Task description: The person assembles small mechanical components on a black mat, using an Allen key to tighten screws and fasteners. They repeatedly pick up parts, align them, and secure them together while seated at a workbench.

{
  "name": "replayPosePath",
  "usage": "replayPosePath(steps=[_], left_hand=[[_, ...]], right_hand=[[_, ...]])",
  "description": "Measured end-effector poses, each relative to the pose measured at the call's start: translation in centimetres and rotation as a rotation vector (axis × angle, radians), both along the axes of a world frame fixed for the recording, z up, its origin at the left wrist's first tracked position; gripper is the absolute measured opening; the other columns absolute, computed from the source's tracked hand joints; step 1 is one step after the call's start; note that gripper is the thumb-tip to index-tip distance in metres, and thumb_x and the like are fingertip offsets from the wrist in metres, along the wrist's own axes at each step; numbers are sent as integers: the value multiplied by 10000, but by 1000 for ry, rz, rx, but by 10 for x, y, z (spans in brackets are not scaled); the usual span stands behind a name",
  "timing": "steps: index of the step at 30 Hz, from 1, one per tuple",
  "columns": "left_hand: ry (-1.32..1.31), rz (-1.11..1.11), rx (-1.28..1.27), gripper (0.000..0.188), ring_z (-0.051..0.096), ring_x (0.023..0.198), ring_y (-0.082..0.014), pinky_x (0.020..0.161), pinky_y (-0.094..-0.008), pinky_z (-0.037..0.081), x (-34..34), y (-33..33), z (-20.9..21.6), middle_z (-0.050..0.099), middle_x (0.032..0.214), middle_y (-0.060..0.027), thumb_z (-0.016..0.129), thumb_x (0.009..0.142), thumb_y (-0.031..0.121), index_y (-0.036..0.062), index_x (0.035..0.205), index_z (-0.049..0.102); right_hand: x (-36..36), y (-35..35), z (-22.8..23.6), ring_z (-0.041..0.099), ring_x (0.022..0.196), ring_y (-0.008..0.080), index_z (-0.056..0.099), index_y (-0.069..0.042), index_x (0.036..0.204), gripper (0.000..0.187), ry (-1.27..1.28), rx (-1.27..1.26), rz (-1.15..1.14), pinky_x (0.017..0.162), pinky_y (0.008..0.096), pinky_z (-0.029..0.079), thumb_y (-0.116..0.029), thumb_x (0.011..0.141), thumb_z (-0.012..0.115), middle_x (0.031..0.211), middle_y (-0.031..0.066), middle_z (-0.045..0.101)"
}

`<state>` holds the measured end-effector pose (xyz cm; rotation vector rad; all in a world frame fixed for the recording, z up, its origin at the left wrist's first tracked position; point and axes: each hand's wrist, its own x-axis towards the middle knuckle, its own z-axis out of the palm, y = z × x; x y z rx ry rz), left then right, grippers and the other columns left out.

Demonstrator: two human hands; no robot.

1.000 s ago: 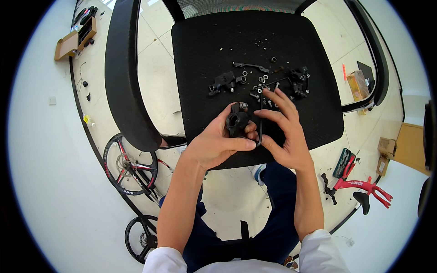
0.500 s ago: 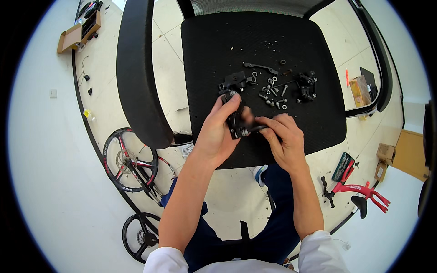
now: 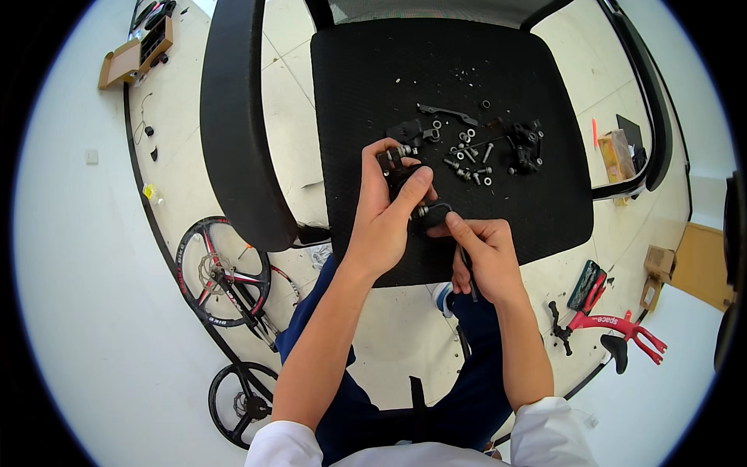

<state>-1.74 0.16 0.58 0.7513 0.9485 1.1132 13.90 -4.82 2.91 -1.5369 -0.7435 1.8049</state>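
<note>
Above the black chair seat (image 3: 366, 70), my left hand (image 3: 385, 210) is closed around a black bicycle brake caliper (image 3: 398, 165) with silver bolts and washers on it. My right hand (image 3: 486, 253) pinches a black L-shaped hex key (image 3: 473, 289). The key's bent short end meets the caliper near a silver bolt, but fingers partly hide the contact. Just beyond my left hand lies another black caliper (image 3: 405, 132). Farther right, a third black caliper-like part (image 3: 525, 148) rests beside loose bolts (image 3: 452, 164) and washers (image 3: 488, 181). A slim black bracket (image 3: 447, 114) lies behind them.
The chair's armrests (image 3: 233, 124) flank the seat. On the floor at left are spoked bike wheels (image 3: 204, 272) and an open cardboard box (image 3: 124, 64). A red bike frame (image 3: 607, 321) and cardboard boxes (image 3: 661, 262) lie at right.
My left hand has turned the caliper and brought its thumb across it. My right hand has shifted slightly down, and the hex key's long arm now points toward me.
</note>
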Motion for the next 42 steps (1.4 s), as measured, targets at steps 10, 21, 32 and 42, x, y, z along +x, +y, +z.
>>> replayPosePath(steps=[10,21,32,42], left_hand=[[-34,-121,-120,387,601,773,-176,632,-321,486,9,-2,3,529,970,-56,582,995,178,91,1301,363],[-213,-139,-364,260,550,718,-173,570,-331,455,2,1,6,527,880,-45,598,985,215,130,1183,453],[-276,-312,-333,226,557,641,-157,461,-308,425,-4,-6,19,510,841,-47,564,975,172,94,1167,472],[-457,14,-346,186,533,651,-129,407,-274,379,-19,5,23,501,820,-18,535,978,284,147,1069,449]], right_hand=[[18,2,-2,582,379,178,659,91,736,538,33,-65,151,401,275,488,-343,1025,528,479,113,575],[22,-18,46,669,715,196,684,-22,1045,285,-722,802,360,607,293,541,-35,760,700,852,102,648],[10,62,79,613,565,117,590,-24,1146,313,-373,523,263,530,256,501,-13,851,696,671,58,620],[19,13,-6,657,582,183,579,70,997,275,-100,93,42,507,278,543,-205,999,571,734,127,649]])
